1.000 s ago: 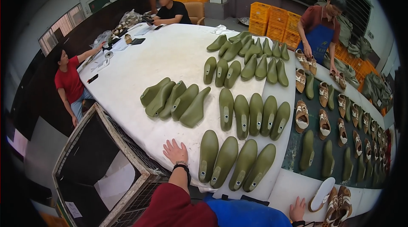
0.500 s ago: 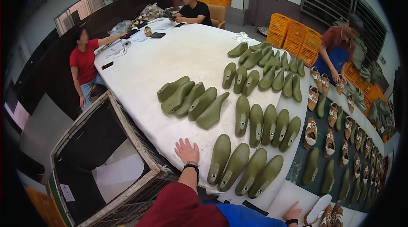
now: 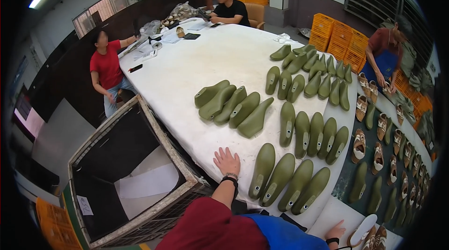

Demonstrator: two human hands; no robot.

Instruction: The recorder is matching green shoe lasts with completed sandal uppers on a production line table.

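My left hand (image 3: 227, 162) lies flat on the white-covered table (image 3: 168, 81), fingers spread, holding nothing. Just to its right stands a row of green shoe lasts (image 3: 278, 182), and farther away is a group of other lasts (image 3: 232, 108) lying side by side. Near the lower right, my right hand (image 3: 336, 229) rests on a pale surface with its fingers stretched out and nothing in them. Close beside that hand is a white sole-shaped piece (image 3: 363, 229), next to some brown shoes (image 3: 375, 239).
A deep cart (image 3: 187, 185) with a dark lining stands at the left. On the right, a dark green conveyor-like surface (image 3: 347, 197) carries shoes and lasts. Several co-workers are around the tables; one in a blue apron (image 3: 381, 65) handles shoes. Orange crates (image 3: 322, 33) are stacked behind.
The whole view has shifted, so the table and lasts appear farther right. Both my hands stay resting in the same places. The co-worker in red has lowered a forearm slightly.
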